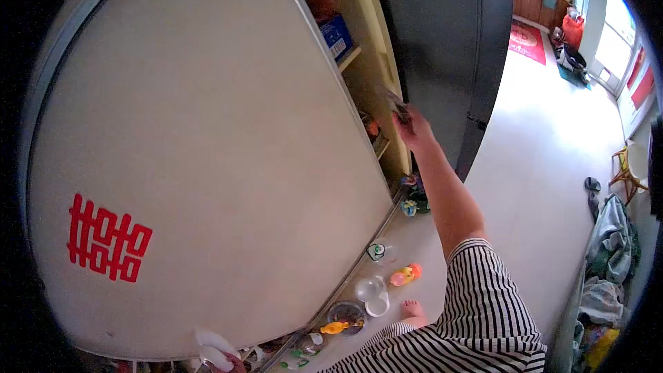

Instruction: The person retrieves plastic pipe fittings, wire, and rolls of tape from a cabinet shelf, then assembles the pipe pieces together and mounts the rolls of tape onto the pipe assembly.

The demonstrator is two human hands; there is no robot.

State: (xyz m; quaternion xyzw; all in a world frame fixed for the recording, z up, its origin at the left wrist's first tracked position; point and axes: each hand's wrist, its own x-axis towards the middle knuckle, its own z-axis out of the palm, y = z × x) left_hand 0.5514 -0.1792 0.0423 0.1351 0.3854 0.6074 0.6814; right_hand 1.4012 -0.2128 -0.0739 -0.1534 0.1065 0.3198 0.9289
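Observation:
My right hand (412, 128) reaches toward the narrow opening beside the large pale sliding door (221, 131). Its fingers are closed on a small, blurred, greyish object (396, 105) that I cannot make out. Behind the door's edge, shelves hold a blue box (335, 36) and some reddish things lower down. At the bottom edge of the picture my left hand (235, 363) shows only in small part, beside a white object (213, 349); its fingers are hidden. A red paper character (109, 237) is stuck on the door.
Along the door's foot stand a clear bottle (379, 252), a white container (373, 295), a dark round dish (347, 316) and an orange-yellow toy (406, 275). My bare foot (412, 309) is near them. Clothes (602, 300) lie at the right, below a chair (630, 169).

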